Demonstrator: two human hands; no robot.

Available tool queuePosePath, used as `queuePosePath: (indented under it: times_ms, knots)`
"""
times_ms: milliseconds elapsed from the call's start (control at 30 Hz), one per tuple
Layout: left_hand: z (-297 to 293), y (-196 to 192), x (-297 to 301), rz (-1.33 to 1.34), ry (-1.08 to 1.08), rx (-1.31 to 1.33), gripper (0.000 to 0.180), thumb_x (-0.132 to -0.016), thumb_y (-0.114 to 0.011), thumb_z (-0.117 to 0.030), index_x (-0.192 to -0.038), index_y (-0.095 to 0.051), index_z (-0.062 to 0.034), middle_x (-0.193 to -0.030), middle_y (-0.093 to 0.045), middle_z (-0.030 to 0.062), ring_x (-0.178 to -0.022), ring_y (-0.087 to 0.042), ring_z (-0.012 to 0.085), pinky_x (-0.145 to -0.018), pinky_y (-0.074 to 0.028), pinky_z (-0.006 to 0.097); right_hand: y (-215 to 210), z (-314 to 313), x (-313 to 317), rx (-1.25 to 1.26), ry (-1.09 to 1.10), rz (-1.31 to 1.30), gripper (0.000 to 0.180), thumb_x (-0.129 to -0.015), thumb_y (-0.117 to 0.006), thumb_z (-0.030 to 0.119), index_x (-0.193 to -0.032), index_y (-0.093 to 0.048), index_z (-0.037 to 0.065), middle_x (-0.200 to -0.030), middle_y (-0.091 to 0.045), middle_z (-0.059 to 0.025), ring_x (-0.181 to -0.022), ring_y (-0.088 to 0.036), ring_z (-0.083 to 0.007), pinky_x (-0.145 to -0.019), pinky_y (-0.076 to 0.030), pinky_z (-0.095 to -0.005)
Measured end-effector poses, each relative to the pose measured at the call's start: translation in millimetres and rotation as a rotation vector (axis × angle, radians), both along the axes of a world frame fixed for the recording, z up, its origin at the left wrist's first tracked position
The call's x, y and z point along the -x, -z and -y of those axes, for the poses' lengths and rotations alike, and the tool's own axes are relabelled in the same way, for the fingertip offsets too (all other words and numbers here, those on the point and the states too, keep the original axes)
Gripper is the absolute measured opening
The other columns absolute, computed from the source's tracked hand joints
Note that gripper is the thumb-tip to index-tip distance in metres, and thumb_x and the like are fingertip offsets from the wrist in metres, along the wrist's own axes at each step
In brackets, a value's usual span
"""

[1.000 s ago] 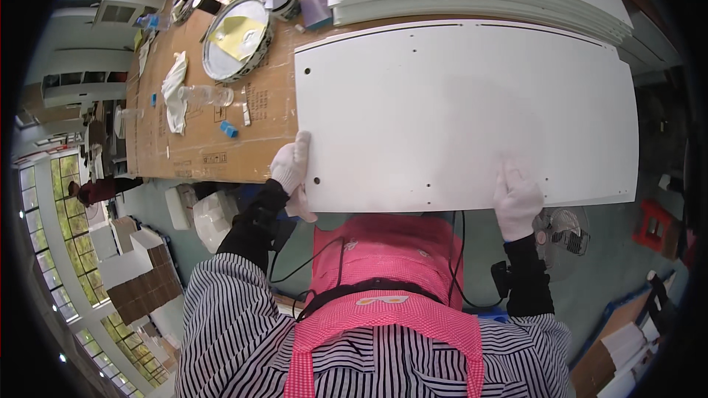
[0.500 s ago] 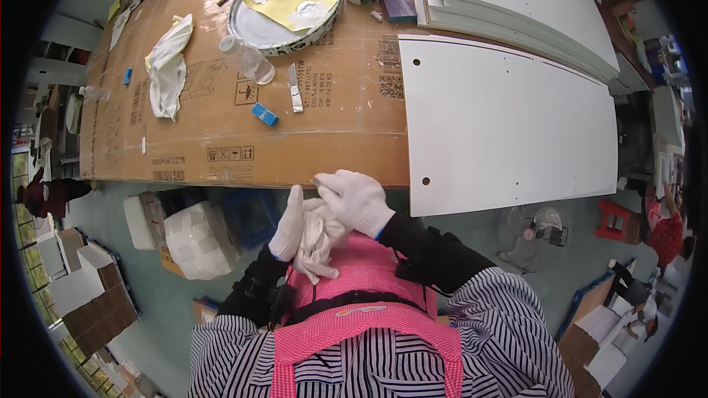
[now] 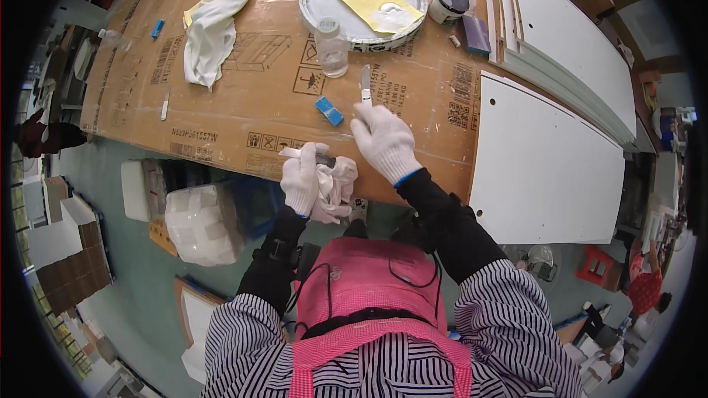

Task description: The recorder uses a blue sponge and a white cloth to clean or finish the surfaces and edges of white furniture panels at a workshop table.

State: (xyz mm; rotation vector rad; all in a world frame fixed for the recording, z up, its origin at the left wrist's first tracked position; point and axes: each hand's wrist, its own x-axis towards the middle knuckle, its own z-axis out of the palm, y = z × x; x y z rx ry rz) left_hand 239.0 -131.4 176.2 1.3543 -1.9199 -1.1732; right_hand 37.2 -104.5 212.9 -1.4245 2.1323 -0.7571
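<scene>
My left hand [image 3: 300, 183], in a white knit glove, is closed around a crumpled white cloth [image 3: 338, 186] at the table's near edge. A thin tool with a white handle [image 3: 290, 152] and a dark, blade-like part [image 3: 324, 160] also sits in its grip, partly hidden by the fingers. My right hand [image 3: 388, 141], gloved too, has its fingers closed at the lower end of a small knife [image 3: 366, 85] with a white-wrapped handle. The knife lies on the cardboard, blade pointing away. Just left of it are a blue block [image 3: 329, 111] and a clear plastic bottle [image 3: 332, 50].
Cardboard [image 3: 243, 114] covers the table. A round tub lid [image 3: 313, 11] carries yellow sandpaper [image 3: 365, 1]; a dark-lidded jar [image 3: 448, 4] and purple block [image 3: 476, 35] stand beside it. White panels [image 3: 549, 169] lie at right, a white cloth [image 3: 210, 37] at left. A wrapped bundle [image 3: 203, 225] rests below.
My hands have parted and moved forward over the table edge. The right hand has reached the small knife. The left keeps the cloth, and a thin tool now shows in its grip.
</scene>
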Motion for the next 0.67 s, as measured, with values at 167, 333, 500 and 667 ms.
queuePosePath:
  times_ms: [167,333,500,667]
  knots:
    - [3,20,22,-0.013,-0.026,0.090,0.043,-0.107,-0.040,-0.030,-0.106,-0.074,-0.0030,-0.092,-0.075,0.0170,-0.086,-0.072,0.0323,-0.082,-0.055,0.040,23,45,-14,0.001,-0.073,-0.295,0.044,-0.081,-0.080,0.038,-0.117,-0.069,0.015,-0.107,-0.063,-0.0146,-0.102,-0.066,-0.0350,-0.083,-0.056,-0.0482]
    - [4,24,21,0.081,0.035,0.097,0.041,-0.108,-0.044,-0.030,-0.102,-0.073,-0.0019,-0.089,-0.074,0.0161,-0.078,-0.072,0.0294,-0.074,-0.055,0.040,3,-10,-30,0.102,0.298,0.391,0.035,-0.090,-0.068,0.031,-0.115,-0.069,0.007,-0.111,-0.065,-0.0174,-0.103,-0.067,-0.0383,-0.092,-0.054,-0.0448]
    - [19,40,9,0.251,0.156,0.101,0.046,-0.107,-0.040,-0.035,-0.095,-0.072,-0.0053,-0.090,-0.074,0.0149,-0.085,-0.071,0.0370,-0.080,-0.054,0.044,-110,-153,11,-0.297,0.154,1.044,0.035,-0.094,-0.065,0.022,-0.123,-0.062,0.002,-0.096,-0.069,-0.0114,-0.090,-0.070,-0.0235,-0.085,-0.055,-0.0347]
    - [20,38,17,0.166,0.059,-0.014,0.055,-0.108,-0.039,-0.045,-0.099,-0.074,-0.0047,-0.093,-0.077,0.0142,-0.087,-0.074,0.0288,-0.083,-0.054,0.044,-127,-284,31,-0.520,0.368,0.436,0.046,-0.091,-0.069,0.031,-0.131,-0.064,0.009,-0.126,-0.070,-0.0218,-0.126,-0.066,-0.0270,-0.108,-0.052,-0.0351]
